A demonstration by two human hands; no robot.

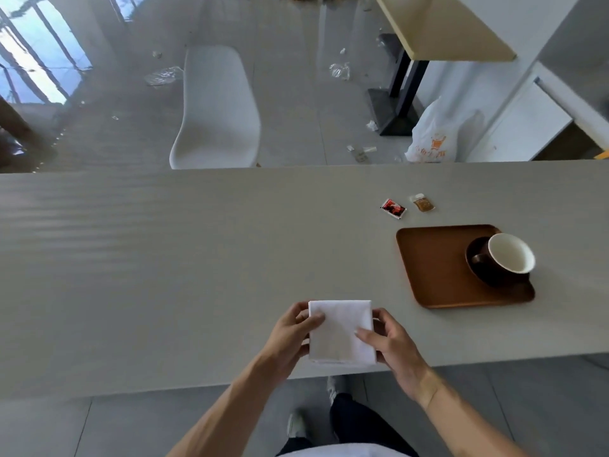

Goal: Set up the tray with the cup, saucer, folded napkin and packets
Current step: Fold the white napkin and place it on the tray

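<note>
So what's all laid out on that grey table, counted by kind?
Wooden tray: 1
Brown saucer on the tray: 1
Cup on the saucer: 1
White folded napkin, held by both hands, left and right: 1
Packets beyond the tray, one red, one brownish: 2
Total: 6

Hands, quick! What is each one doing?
Left hand: holding the napkin's left edge.
Right hand: holding its right edge.
</note>
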